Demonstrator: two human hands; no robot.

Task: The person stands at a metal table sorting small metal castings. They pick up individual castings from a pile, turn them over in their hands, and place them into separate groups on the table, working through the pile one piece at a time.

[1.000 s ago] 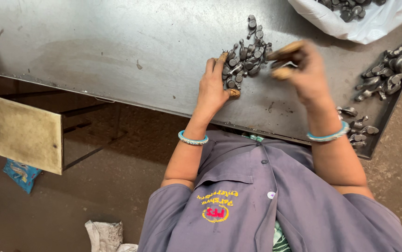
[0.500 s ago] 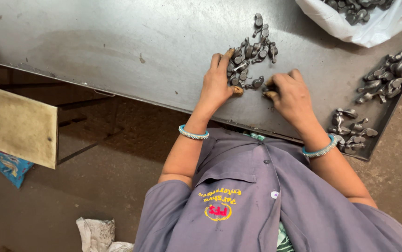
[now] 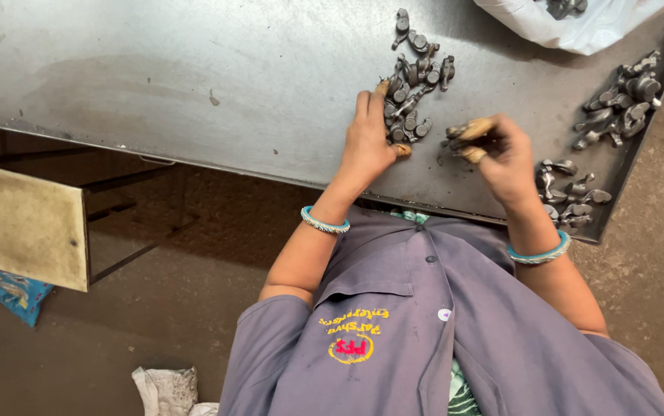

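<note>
Metal parts, small and dark grey, lie heaped on the steel counter in the upper middle of the frame. We see our left hand laid flat at the lower left edge of that heap, fingers stretched and close together, the fingertips touching the nearest pieces. Our right hand sits just right of the heap, curled, its thumb and fingers pinching one small dark part lifted slightly off the counter. Both wrists carry turquoise bangles.

Further right, near the counter's lower right corner, a second cluster of parts lies close beside our right wrist, and a third cluster rests toward the upper right edge. A white plastic bag holding more dark pieces sits at the top right of the frame. We wear a grey-purple shirt with a yellow and red emblem, filling the lower middle. At the left a tan board stands below the counter, over a brown floor.
</note>
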